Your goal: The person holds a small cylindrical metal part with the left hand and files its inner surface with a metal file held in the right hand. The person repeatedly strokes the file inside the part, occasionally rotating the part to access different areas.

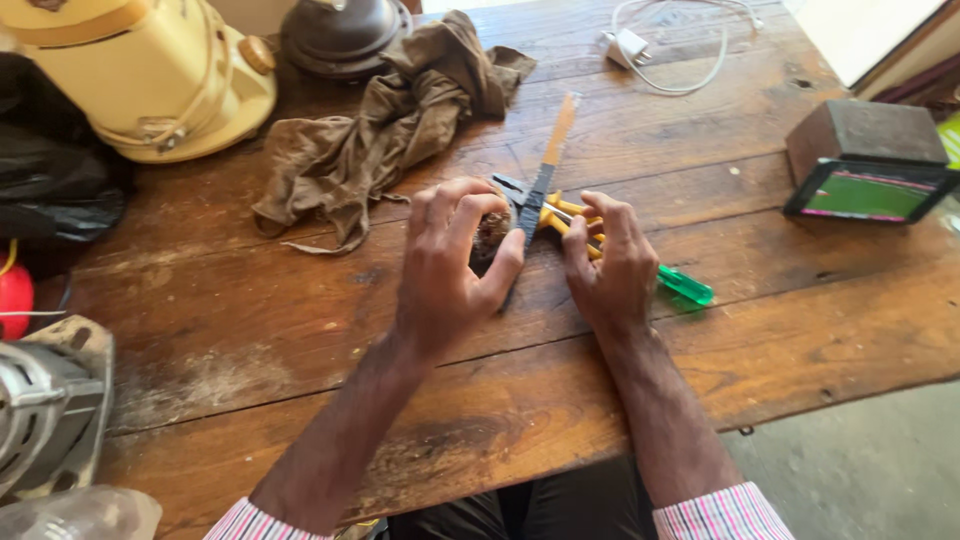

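Wooden table (pixel 300 330), worn and stained, fills the head view, the only view. Left hand (pixel 445 265) is curled closed around a small brown, rough-looking lump (pixel 490 235), fingers over the top and thumb pressing at its side; cannot tell what the lump is. Right hand (pixel 608 268) lies fingers-down on yellow-handled pliers (pixel 560 215), pinning them to the table rather than gripping around them, fingers bent, palm down. A hacksaw blade (pixel 548 165) runs from between the hands away toward the far edge, lying flat, near end touching the pliers area. Green-handled screwdriver (pixel 685 286) pokes out just beside the right hand. Judging progress: tools are laid out and the lump is held close to the pliers' jaws, but no cut or opened part shows, so the work looks early, most of it left. Around: crumpled brown rag (pixel 390 120) beyond the left hand, yellow appliance (pixel 140 80) at far left, white charger with cable (pixel 640 45) at the far edge, phone (pixel 865 190) propped against a dark block (pixel 860 130) at right, grey motor housing (pixel 45 410) at near left.
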A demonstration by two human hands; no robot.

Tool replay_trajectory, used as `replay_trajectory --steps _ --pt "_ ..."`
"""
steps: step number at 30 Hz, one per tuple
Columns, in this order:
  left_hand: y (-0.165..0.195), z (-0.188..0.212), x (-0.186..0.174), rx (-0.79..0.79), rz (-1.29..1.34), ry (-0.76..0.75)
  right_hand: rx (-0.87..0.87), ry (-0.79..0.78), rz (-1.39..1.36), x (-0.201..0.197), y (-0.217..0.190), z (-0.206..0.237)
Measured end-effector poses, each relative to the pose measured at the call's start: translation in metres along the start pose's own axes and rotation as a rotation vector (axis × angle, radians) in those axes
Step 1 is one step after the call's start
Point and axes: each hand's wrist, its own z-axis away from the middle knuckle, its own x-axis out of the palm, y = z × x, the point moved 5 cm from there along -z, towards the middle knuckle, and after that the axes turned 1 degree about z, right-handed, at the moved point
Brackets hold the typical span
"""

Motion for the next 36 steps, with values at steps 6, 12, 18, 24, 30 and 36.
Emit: replay_trajectory --steps 6,12,18,24,30,36 --pt "-0.041 0.013 -0.004 0.077 -0.195 -0.089 -0.003 0.001 0.03 0.008 0.002 -0.002" --pt "-0.06 0.015 0.002 0.039 -0.084 -0.083 0.033 -0.006 0.017 0.014 0.0 -0.006" --pt "-0.068 0.014 0.004 0.029 -0.025 -0.073 0.067 -0.012 -0.032 0.02 -0.001 -0.006" --pt "-0.068 0.014 0.006 0.023 0.003 -0.065 0.06 -0.022 -0.056 0.026 -0.001 -0.006" --pt "-0.064 0.014 0.008 0.002 0.026 -0.082 0.064 -0.024 -0.067 0.025 0.001 -0.005" --pt "-0.064 0.013 0.012 0.019 0.003 -0.096 0.063 -0.03 -0.049 0.025 0.005 -0.007"
